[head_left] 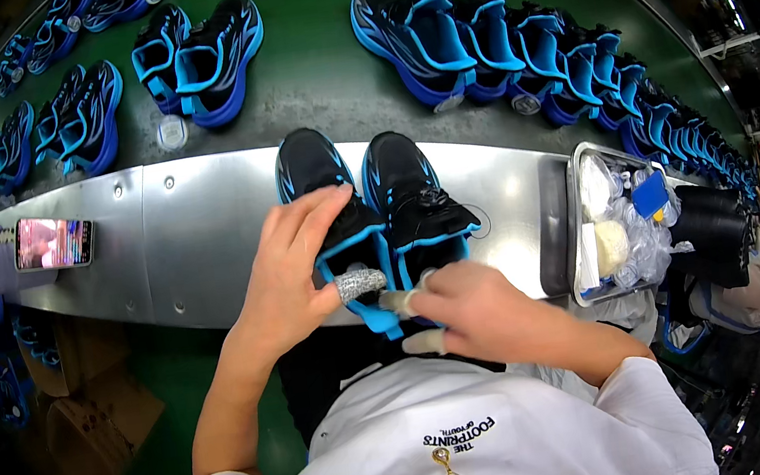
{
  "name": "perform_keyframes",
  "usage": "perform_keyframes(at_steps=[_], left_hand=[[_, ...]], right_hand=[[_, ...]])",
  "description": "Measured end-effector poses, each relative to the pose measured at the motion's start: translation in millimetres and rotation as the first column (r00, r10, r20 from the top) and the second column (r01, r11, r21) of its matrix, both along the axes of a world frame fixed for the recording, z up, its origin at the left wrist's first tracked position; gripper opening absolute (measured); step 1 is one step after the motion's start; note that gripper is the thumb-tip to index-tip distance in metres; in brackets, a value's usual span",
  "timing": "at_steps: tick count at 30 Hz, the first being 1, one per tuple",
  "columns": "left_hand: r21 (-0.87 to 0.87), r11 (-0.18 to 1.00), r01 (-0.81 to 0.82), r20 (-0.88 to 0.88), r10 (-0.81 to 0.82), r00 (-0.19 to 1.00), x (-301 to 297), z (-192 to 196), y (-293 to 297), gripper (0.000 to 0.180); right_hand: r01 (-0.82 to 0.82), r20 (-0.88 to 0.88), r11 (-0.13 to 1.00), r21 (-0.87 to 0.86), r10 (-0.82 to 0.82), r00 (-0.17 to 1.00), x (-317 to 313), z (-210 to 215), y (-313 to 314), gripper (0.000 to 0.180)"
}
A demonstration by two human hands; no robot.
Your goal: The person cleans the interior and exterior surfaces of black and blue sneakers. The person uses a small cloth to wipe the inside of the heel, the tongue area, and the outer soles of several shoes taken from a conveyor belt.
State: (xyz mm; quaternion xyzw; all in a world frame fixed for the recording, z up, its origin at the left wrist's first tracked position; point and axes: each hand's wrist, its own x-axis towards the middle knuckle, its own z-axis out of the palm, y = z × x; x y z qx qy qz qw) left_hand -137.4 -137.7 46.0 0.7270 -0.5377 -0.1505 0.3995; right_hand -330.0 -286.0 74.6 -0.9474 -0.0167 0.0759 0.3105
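head view: two black shoes with bright blue trim stand side by side, toes away from the person, on a metal ledge just in front of the body. the left hand is spread wide over the shoe on the left, fingers at its tongue and the grey-wrapped thumb at its collar; whether it grips, i cannot tell. the right hand, fingers drawn narrow (pale covers sit on some fingertips), is at the heel end between that shoe and the shoe on the right; it is blurred, so i cannot tell what it holds. to the right, a metal tray holds crumpled clear plastic and a blue piece. a phone leans well to the left. beyond, a green tabletop carries a long row of matching shoes on the right and more pairs on the left.
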Motion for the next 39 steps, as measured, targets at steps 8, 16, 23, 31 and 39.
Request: perform_keyframes(at_steps=[8,16,23,31,39], left_hand=[[-0.152,0.965,-0.214,0.23,0.245,0.942,-24.9,-26.0,-11.8,0.049],[0.055,0.963,-0.265,0.057,0.262,0.963,-45.9,-4.8,-10.1,0.046],[0.032,0.988,-0.151,0.171,0.144,0.975,-67.9,-20.5,-2.9,0.035],[0.081,0.966,-0.245,0.64,0.138,0.756,-113.0,-34.8,-14.0,0.038],[0.172,0.981,-0.088,0.261,0.041,0.965,-101.9,-17.5,3.9,0.045]], right_hand=[[0.231,0.195,0.966,-0.114,-0.207,0.959,3.7,-19.8,-35.0,0.049],[0.5,-0.081,0.856,0.133,-0.493,0.866,7.1,-21.8,-41.7,0.05],[0.355,0.098,0.933,0.057,-0.359,0.928,-27.0,-13.6,-14.2,0.046],[0.249,0.33,0.897,-0.365,-0.125,0.936,-33.7,-29.8,6.9,0.038],[0.228,0.369,0.954,-0.196,-0.144,0.918,-60.8,-41.3,-1.3,0.039]])
